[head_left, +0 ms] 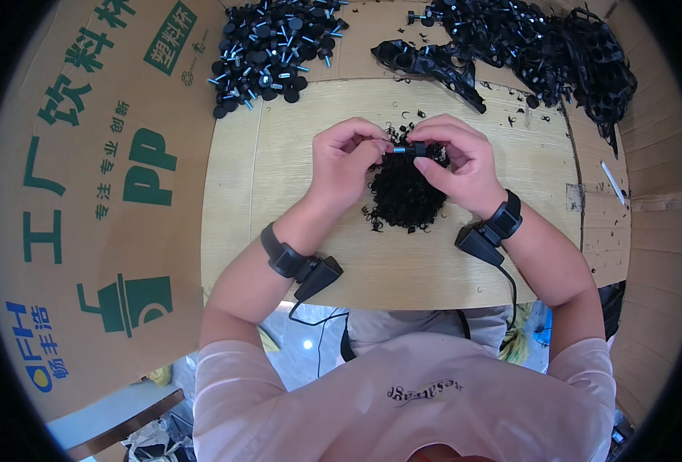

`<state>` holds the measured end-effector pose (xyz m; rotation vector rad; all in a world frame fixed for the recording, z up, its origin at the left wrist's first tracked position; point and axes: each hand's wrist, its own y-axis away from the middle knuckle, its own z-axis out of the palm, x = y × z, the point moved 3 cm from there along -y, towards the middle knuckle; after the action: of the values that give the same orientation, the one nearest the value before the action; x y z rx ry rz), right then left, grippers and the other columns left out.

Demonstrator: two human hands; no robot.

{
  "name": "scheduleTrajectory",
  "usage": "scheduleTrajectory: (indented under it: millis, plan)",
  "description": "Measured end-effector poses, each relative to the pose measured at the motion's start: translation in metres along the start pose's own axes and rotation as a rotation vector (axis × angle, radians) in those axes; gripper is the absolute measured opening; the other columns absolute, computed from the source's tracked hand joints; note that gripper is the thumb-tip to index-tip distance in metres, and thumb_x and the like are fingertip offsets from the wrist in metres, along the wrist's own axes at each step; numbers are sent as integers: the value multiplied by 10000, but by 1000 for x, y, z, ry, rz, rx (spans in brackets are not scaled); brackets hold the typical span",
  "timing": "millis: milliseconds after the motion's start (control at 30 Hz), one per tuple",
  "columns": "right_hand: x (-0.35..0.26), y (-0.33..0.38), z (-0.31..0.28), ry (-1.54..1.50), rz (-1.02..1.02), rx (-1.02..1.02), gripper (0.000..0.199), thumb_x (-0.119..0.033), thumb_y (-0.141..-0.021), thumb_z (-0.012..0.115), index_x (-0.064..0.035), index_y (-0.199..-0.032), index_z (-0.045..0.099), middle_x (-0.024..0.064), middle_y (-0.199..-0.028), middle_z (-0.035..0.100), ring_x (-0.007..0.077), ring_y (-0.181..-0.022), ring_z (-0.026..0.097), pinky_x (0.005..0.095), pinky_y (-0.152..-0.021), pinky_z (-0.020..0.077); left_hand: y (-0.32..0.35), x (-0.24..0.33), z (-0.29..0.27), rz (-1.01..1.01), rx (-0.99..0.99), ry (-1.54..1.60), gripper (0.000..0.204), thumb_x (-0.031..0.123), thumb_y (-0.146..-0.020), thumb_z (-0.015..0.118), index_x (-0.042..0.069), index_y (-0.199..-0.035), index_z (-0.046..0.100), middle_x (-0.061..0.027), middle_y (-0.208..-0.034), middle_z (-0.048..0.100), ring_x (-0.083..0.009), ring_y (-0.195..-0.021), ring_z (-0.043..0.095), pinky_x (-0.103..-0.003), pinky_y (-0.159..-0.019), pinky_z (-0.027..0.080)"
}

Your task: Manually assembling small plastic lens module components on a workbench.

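Observation:
My right hand grips a bolt with a round black head between thumb and fingers. Its silvery shank points left, toward my left hand. The left thumb and forefinger are pinched together at the shank's tip; whether they hold the tip or some small piece is too small to tell. Both hands are raised above a heap of small black curled scraps on the pale wooden board.
Many black-headed bolts lie heaped at the far left. A tangle of black rubbery sheets with bolts fills the far right. A white stick rests on the cardboard at right. A tall printed carton wall stands left.

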<state>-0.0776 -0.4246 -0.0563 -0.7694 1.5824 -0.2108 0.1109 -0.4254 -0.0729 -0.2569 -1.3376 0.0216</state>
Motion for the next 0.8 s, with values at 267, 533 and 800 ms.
scheduleTrajectory:
  millis: [267, 533, 800]
  plan:
    - [11, 6, 3, -214, 141, 105, 291, 72, -785, 687, -17, -1041, 579, 48, -1020, 561, 100, -875, 572, 242, -778, 482, -12, 2, -16, 69, 251, 57, 116, -47, -864, 515, -15, -866, 627, -99, -815, 669, -112, -677, 563, -232, -644, 464]
    - [15, 2, -4, -243, 83, 129, 313, 124, -788, 631, -13, -1056, 547, 50, -1056, 536, 115, -949, 557, 256, -873, 448, -44, 31, -105, 135, 710, 577, 86, 51, -893, 515, -10, -909, 573, -108, -900, 608, -172, -836, 565, -280, -723, 503]
    - [13, 2, -2, -342, 176, 93, 325, 106, -818, 629, 10, -1118, 549, 83, -1112, 551, 149, -1004, 578, 296, -920, 466, -29, 76, -73, 175, -2, 890, 82, 72, -915, 507, 34, -915, 580, -71, -898, 609, -135, -624, 518, -290, -647, 479]
